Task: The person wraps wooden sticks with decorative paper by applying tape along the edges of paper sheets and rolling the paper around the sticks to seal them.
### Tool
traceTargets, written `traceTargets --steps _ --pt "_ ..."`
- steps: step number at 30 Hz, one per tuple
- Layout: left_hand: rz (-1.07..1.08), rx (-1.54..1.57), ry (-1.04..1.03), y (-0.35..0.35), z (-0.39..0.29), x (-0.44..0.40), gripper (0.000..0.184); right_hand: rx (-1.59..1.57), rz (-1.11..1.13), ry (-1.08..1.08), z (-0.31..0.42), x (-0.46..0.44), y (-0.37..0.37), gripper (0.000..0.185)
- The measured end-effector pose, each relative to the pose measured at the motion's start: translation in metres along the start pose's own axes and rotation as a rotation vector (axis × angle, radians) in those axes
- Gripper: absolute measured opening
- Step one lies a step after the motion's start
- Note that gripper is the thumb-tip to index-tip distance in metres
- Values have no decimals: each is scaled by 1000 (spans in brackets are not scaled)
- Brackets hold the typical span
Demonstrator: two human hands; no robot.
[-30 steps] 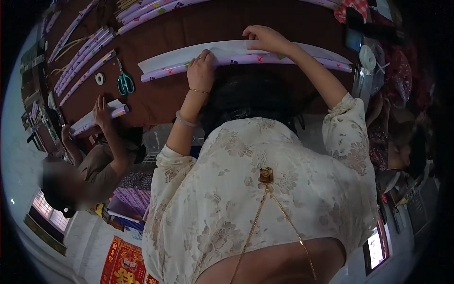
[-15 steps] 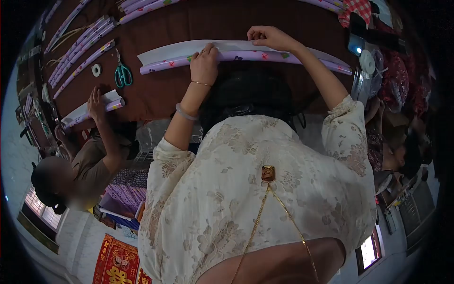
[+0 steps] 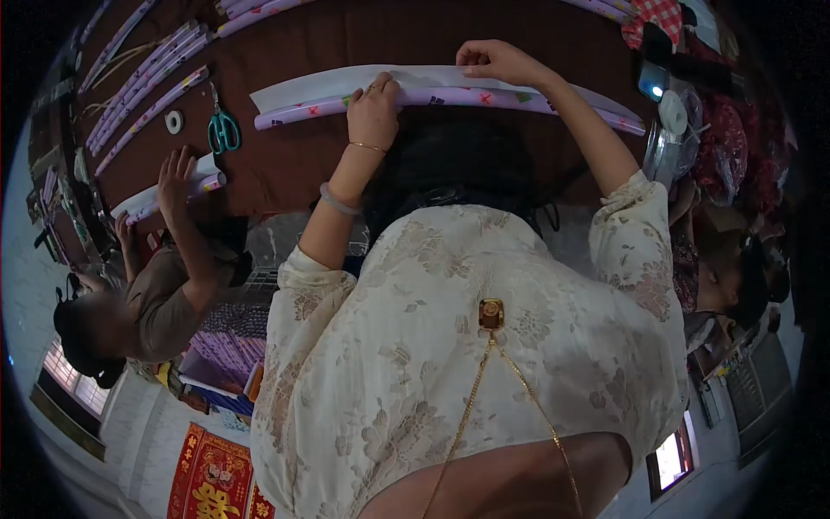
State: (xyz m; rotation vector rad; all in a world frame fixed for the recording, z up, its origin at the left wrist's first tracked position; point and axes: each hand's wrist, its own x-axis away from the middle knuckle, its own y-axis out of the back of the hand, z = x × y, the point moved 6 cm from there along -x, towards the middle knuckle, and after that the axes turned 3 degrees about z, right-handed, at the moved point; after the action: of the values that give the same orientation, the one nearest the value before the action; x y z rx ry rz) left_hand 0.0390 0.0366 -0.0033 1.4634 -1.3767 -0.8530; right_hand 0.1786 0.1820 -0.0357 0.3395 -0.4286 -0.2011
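One long, purple, patterned paper sheet with a white inner face [image 3: 471,97], partly rolled into a slim tube, is laid across the dark brown table cover [image 3: 303,164]. Its tube is touched by the left hand [image 3: 373,112], whose fingers are curled. The right hand [image 3: 501,63] is held half-closed over the white strip; whether paper is pinched cannot be told. Teal-handled metal scissors [image 3: 223,132] and a white, ring-shaped roll [image 3: 175,122] are placed leftward.

The rolled sheet [image 3: 471,97] looks glossy and papery, the tablecloth [image 3: 285,173] matt.
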Motion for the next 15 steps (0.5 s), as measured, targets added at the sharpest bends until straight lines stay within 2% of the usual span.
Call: traceTargets --steps 6,12,14,15 --pt "8 11 2 1 -1 0 25 -9 44 7 0 0 2 17" --pt "0 20 3 0 1 0 28 -43 111 -73 -4 6 8 23" --pt "5 15 -1 0 1 0 28 -205 -71 95 1 14 25 28" --pt "9 9 -3 0 1 -1 28 -222 -159 23 -7 17 34 27"
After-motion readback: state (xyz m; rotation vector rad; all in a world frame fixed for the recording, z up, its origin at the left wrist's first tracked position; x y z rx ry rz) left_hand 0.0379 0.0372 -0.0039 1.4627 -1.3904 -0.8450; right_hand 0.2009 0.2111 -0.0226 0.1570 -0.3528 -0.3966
